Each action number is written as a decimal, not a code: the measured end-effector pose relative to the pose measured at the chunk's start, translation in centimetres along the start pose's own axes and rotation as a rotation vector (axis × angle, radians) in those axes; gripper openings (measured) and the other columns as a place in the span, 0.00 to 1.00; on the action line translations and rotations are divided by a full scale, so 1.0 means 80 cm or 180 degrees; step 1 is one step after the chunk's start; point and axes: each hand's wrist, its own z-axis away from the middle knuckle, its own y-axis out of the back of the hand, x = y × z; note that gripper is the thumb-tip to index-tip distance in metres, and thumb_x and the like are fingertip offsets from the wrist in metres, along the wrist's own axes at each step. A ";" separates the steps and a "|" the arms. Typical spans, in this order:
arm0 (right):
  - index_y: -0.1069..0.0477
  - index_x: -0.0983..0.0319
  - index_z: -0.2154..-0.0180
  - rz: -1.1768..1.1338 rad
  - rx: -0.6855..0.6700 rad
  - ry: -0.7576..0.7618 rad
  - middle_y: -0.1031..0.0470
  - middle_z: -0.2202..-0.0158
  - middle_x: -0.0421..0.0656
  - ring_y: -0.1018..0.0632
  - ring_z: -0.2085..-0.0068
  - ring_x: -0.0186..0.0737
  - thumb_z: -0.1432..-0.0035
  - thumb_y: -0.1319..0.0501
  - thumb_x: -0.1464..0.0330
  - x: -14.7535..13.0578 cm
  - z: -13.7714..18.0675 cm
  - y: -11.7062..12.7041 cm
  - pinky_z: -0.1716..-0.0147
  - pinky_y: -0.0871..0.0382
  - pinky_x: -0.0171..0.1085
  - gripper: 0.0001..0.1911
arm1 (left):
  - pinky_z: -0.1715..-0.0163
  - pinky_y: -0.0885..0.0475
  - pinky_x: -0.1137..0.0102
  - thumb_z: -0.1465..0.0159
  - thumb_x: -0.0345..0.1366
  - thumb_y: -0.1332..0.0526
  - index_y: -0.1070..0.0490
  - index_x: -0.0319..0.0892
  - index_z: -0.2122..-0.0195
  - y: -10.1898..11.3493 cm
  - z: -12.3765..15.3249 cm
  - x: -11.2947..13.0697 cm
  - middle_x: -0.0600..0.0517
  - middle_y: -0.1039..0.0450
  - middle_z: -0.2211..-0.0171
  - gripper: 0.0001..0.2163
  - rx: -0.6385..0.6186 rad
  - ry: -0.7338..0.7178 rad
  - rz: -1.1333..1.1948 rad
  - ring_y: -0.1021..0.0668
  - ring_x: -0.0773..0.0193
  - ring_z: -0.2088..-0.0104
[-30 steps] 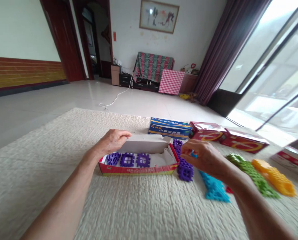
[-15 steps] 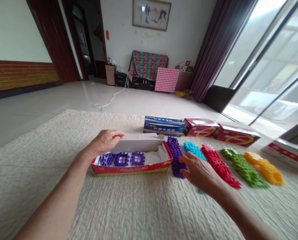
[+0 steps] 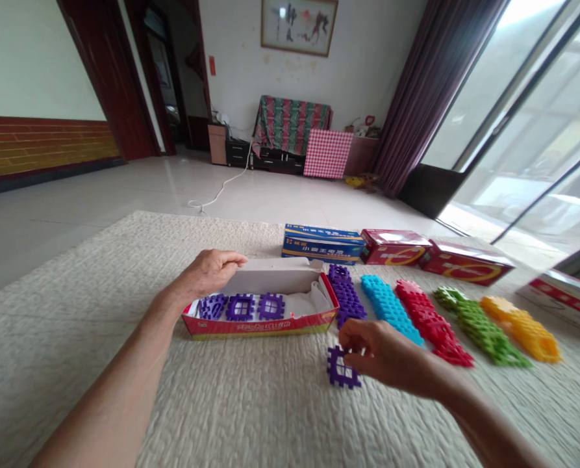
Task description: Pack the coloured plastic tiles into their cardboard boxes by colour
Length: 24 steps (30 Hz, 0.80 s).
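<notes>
left hand [image 3: 210, 273]: we hold the far-left rim of the red box [image 3: 260, 327] in a closed grip | right hand [image 3: 387, 354]: our grip pinches a purple tile [image 3: 338, 370], near-right of the box

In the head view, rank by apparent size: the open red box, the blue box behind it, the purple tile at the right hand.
1. open red box, largest.
2. blue box, smaller here, but it lies farther away, so true size is unsure.
3. purple tile, smallest, pinched by the right hand.
</notes>
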 end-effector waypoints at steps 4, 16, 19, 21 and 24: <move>0.29 0.61 0.56 0.0563 -0.0124 0.0123 0.23 0.55 0.47 0.23 0.55 0.45 0.54 0.35 0.69 -0.008 0.006 -0.018 0.55 0.29 0.43 0.19 | 0.54 0.29 0.68 0.41 0.31 0.48 0.21 0.45 0.61 -0.001 0.000 -0.003 0.54 0.19 0.60 0.16 0.0017 -0.0015 0.0022 0.20 0.63 0.58; 0.35 0.53 0.44 0.1039 0.0508 0.0857 0.29 0.45 0.47 0.24 0.50 0.49 0.49 0.34 0.63 -0.025 0.027 0.023 0.54 0.27 0.46 0.29 | 0.53 0.29 0.69 0.40 0.28 0.48 0.22 0.44 0.59 0.002 0.002 0.003 0.53 0.20 0.59 0.16 -0.0008 0.0035 0.0104 0.20 0.64 0.57; 0.30 0.56 0.54 0.0793 0.0582 0.1129 0.26 0.52 0.45 0.24 0.55 0.44 0.48 0.36 0.65 -0.056 -0.023 0.048 0.57 0.28 0.41 0.18 | 0.53 0.29 0.69 0.40 0.28 0.48 0.22 0.45 0.59 0.002 0.002 0.001 0.54 0.20 0.58 0.17 0.0029 0.0027 0.0146 0.20 0.64 0.56; 0.29 0.59 0.59 0.0695 0.0510 0.1179 0.26 0.56 0.45 0.25 0.59 0.41 0.48 0.36 0.66 -0.078 -0.066 0.052 0.60 0.30 0.39 0.13 | 0.53 0.29 0.69 0.40 0.28 0.48 0.22 0.46 0.58 0.001 0.002 0.001 0.54 0.20 0.58 0.16 0.0028 0.0033 0.0148 0.20 0.64 0.56; 0.27 0.62 0.62 0.0715 0.0261 0.1142 0.25 0.60 0.45 0.25 0.61 0.39 0.53 0.33 0.68 -0.096 -0.120 0.039 0.61 0.32 0.38 0.13 | 0.54 0.29 0.69 0.40 0.28 0.47 0.22 0.46 0.59 0.002 0.002 0.000 0.54 0.20 0.58 0.16 0.0024 0.0024 0.0162 0.20 0.64 0.56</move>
